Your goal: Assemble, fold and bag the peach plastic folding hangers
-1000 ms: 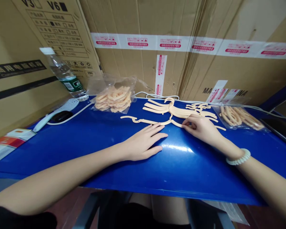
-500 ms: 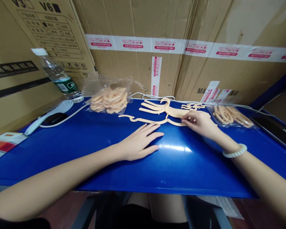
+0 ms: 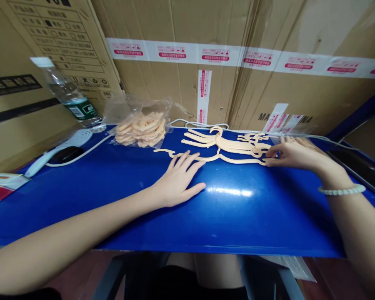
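The peach hangers (image 3: 231, 146) lay flat in a loose pile at the back of the blue desk (image 3: 112, 187), the front hanger (image 3: 237, 161) pulled a little clear. The left hand (image 3: 175, 183) rested spread and flat, fingertips on its left arm, probably to steady it. The right hand (image 3: 292, 156) met its right tip; whether pinching or only touching could not be told. A bag (image 3: 142, 127) of small parts and a bottle (image 3: 68, 98) stood farther left.

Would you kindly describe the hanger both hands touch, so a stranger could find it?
On the blue table, peach hangers lie piled before cardboard boxes. The front hanger lies singly at the pile's near edge, left hand at one end, right hand at the other.
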Demonstrator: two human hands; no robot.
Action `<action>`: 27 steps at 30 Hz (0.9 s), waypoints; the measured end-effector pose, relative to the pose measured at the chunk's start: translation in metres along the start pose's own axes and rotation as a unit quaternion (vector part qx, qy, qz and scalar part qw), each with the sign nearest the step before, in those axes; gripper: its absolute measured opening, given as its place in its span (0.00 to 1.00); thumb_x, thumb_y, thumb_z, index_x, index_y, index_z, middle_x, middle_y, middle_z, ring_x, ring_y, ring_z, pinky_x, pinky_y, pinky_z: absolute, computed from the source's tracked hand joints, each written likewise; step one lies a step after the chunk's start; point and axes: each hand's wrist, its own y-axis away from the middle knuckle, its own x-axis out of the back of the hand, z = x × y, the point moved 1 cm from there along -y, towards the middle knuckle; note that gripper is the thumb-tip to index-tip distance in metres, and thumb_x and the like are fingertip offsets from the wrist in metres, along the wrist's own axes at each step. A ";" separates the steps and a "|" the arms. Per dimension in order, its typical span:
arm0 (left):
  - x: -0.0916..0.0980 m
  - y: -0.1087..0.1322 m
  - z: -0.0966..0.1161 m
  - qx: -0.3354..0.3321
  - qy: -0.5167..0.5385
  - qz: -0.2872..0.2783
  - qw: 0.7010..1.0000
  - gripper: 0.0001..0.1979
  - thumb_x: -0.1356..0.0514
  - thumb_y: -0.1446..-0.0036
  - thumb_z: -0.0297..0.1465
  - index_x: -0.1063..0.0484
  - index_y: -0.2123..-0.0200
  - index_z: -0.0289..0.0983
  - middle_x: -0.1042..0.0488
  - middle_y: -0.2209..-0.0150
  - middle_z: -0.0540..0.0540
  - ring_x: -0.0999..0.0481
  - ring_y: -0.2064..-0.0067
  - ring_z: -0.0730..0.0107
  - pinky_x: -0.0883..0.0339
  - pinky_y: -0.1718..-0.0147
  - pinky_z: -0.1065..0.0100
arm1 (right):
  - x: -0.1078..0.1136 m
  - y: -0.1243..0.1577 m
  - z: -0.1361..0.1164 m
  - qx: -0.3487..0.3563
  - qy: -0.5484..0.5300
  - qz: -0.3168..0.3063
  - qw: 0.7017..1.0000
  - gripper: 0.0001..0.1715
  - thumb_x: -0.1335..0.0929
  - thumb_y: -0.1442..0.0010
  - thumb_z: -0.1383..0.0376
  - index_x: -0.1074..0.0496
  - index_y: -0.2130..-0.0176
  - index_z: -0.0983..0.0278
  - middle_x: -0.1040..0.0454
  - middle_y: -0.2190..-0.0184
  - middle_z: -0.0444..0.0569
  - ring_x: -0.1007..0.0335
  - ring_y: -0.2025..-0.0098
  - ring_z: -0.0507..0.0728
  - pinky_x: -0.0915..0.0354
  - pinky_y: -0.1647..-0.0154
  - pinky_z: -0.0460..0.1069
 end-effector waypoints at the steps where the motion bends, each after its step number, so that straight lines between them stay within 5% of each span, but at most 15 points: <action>1: -0.001 0.000 0.000 0.015 -0.003 -0.002 1.000 0.32 0.47 0.33 0.48 0.41 0.32 0.37 0.46 0.28 0.35 0.53 0.26 0.36 0.56 0.32 0.33 | -0.001 0.000 0.000 -0.005 -0.003 -0.006 1.000 0.18 0.29 0.45 0.50 0.20 0.63 0.60 0.17 0.63 0.52 0.23 0.64 0.63 0.34 0.66 0.52; 8: -0.005 0.000 0.001 0.039 -0.029 -0.009 0.999 0.35 0.50 0.32 0.50 0.43 0.31 0.34 0.44 0.28 0.34 0.49 0.27 0.38 0.56 0.32 0.34 | -0.003 -0.002 -0.002 -0.039 0.018 -0.028 0.999 0.21 0.30 0.45 0.46 0.23 0.67 0.61 0.19 0.67 0.52 0.25 0.65 0.63 0.38 0.69 0.52; 18: 0.003 -0.004 -0.005 -0.013 0.009 0.027 1.000 0.33 0.44 0.36 0.50 0.36 0.36 0.34 0.36 0.34 0.31 0.38 0.34 0.40 0.47 0.35 0.36 | -0.007 -0.004 0.009 -0.012 0.033 0.011 0.999 0.21 0.29 0.45 0.45 0.23 0.72 0.59 0.21 0.72 0.51 0.27 0.68 0.63 0.40 0.72 0.52; 27: -0.002 -0.002 -0.001 0.001 -0.024 0.001 1.000 0.36 0.46 0.34 0.51 0.41 0.32 0.33 0.41 0.31 0.31 0.44 0.31 0.35 0.50 0.35 0.33 | -0.008 -0.004 0.005 -0.052 0.038 -0.009 0.998 0.21 0.31 0.46 0.47 0.23 0.68 0.61 0.20 0.70 0.49 0.26 0.69 0.60 0.40 0.72 0.51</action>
